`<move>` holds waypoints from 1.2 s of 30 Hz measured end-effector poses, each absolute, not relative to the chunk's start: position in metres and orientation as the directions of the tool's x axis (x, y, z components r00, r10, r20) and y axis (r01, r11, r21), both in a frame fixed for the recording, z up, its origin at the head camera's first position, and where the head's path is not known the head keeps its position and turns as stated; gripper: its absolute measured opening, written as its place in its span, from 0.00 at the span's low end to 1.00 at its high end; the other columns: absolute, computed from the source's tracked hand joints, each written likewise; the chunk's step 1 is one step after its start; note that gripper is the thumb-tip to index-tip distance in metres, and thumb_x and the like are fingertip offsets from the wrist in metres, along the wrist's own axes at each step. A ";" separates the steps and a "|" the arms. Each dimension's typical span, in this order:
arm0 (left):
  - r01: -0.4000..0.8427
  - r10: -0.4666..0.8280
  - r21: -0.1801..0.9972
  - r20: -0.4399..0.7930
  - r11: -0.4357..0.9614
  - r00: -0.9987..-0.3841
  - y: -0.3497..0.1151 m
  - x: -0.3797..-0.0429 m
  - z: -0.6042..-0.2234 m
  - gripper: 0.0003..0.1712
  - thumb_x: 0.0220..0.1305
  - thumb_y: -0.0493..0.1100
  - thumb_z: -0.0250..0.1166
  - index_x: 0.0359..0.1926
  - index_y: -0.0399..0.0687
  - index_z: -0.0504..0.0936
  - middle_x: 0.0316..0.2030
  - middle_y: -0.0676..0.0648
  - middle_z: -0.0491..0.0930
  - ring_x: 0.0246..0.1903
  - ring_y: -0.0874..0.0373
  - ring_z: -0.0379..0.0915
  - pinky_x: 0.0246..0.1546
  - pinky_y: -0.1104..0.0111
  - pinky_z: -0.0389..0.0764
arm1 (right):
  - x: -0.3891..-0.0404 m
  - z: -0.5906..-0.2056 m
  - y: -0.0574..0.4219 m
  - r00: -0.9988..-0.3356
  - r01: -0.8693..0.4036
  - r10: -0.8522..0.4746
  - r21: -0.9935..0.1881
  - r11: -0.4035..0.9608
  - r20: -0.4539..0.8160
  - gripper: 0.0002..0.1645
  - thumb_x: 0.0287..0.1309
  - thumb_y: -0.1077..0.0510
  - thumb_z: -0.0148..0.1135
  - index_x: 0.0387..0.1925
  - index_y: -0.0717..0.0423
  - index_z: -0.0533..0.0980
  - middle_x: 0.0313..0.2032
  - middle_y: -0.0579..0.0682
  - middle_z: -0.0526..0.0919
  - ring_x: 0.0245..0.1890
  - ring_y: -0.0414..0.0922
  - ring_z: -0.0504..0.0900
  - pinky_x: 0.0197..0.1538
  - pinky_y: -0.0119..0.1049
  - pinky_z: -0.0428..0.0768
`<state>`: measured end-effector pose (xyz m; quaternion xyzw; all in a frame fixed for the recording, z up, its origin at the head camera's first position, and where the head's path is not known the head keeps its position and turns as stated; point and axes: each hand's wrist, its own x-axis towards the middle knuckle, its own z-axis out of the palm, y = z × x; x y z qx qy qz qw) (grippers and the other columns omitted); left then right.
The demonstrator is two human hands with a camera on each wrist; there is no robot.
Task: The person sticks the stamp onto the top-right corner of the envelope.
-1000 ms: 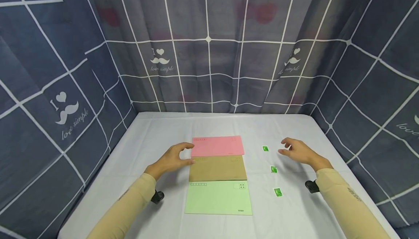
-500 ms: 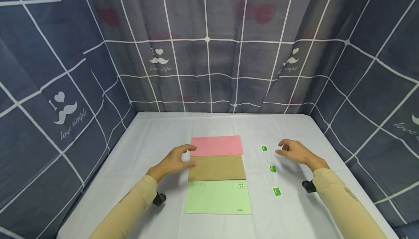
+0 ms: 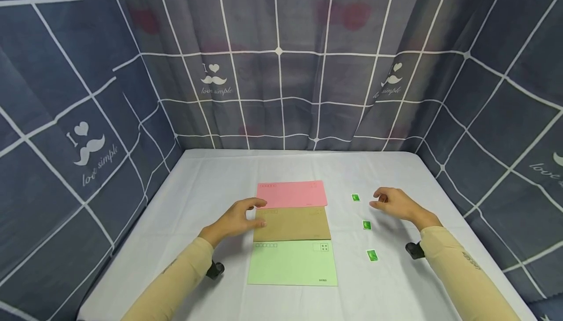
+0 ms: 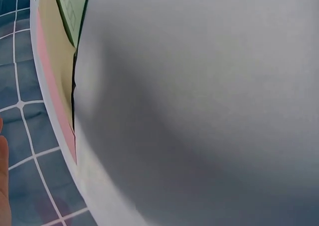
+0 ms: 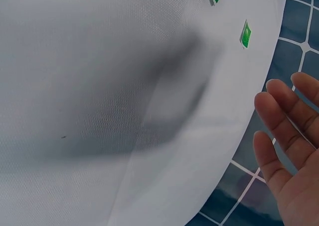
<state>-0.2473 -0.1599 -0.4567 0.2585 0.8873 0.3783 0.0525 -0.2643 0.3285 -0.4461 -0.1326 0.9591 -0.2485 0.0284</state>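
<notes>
Three envelopes lie in a column on the white table: a pink envelope [image 3: 292,194] at the back, a brown envelope [image 3: 294,224] in the middle and a light green envelope [image 3: 292,265] in front. My left hand [image 3: 235,218] is over the left edge of the pink and brown ones, thumb and fingers spread apart, holding nothing; contact cannot be told. To the right lie three small green stamps with white borders: a far stamp [image 3: 355,197], a middle stamp [image 3: 367,224] and a near stamp [image 3: 372,255]. My right hand [image 3: 398,203] hovers right of them, holding nothing, its fingers loosely bent [image 5: 274,111].
A white cloth covers the table [image 3: 211,169]. Dark checked curtains [image 3: 303,76] enclose it at the back and both sides. Black wrist cameras sit under both sleeves, the left camera [image 3: 215,269] and the right camera [image 3: 414,250].
My left hand has drifted slightly right and nearer, its fingertips now further over the envelopes. The right hand has shifted a little left. Envelopes and stamps stay in place.
</notes>
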 end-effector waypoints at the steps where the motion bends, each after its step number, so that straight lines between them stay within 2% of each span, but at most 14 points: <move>1: 0.419 0.503 0.701 0.099 0.577 -0.859 -0.160 -0.247 -0.457 0.35 0.59 0.49 0.74 0.64 0.42 0.75 0.63 0.46 0.77 0.64 0.41 0.71 0.66 0.48 0.72 | -0.264 -0.446 0.328 -0.963 -0.241 -0.269 -0.485 0.841 0.011 0.25 0.65 0.49 0.64 0.50 0.67 0.78 0.36 0.52 0.83 0.34 0.44 0.77 0.38 0.39 0.77; 10: 0.453 0.543 0.700 0.111 0.552 -0.833 -0.159 -0.243 -0.458 0.33 0.59 0.48 0.74 0.63 0.41 0.76 0.61 0.44 0.78 0.63 0.42 0.71 0.66 0.49 0.72 | -0.260 -0.451 0.326 -0.960 -0.250 -0.279 -0.496 0.832 0.017 0.24 0.63 0.50 0.66 0.47 0.67 0.79 0.34 0.50 0.82 0.33 0.42 0.76 0.38 0.38 0.77; 22: 0.453 0.538 0.697 0.114 0.556 -0.835 -0.156 -0.237 -0.463 0.32 0.59 0.48 0.74 0.62 0.42 0.77 0.59 0.45 0.80 0.63 0.43 0.72 0.66 0.50 0.73 | -0.256 -0.450 0.324 -0.959 -0.247 -0.282 -0.507 0.826 0.008 0.20 0.62 0.51 0.66 0.44 0.66 0.80 0.33 0.50 0.83 0.32 0.42 0.76 0.37 0.37 0.77; 27: 0.455 0.544 0.706 0.118 0.542 -0.831 -0.154 -0.235 -0.463 0.32 0.58 0.46 0.75 0.61 0.41 0.77 0.59 0.43 0.80 0.63 0.42 0.72 0.67 0.47 0.72 | -0.254 -0.453 0.324 -0.959 -0.242 -0.283 -0.515 0.822 -0.001 0.18 0.61 0.51 0.67 0.42 0.64 0.80 0.32 0.49 0.82 0.31 0.42 0.76 0.36 0.37 0.77; 36: 0.441 0.551 0.716 0.096 0.540 -0.829 -0.150 -0.231 -0.463 0.32 0.58 0.47 0.74 0.62 0.42 0.77 0.60 0.45 0.80 0.64 0.42 0.70 0.67 0.46 0.70 | -0.249 -0.456 0.326 -0.952 -0.267 -0.305 -0.511 0.817 0.010 0.16 0.59 0.52 0.69 0.38 0.63 0.81 0.31 0.48 0.83 0.31 0.41 0.77 0.36 0.35 0.78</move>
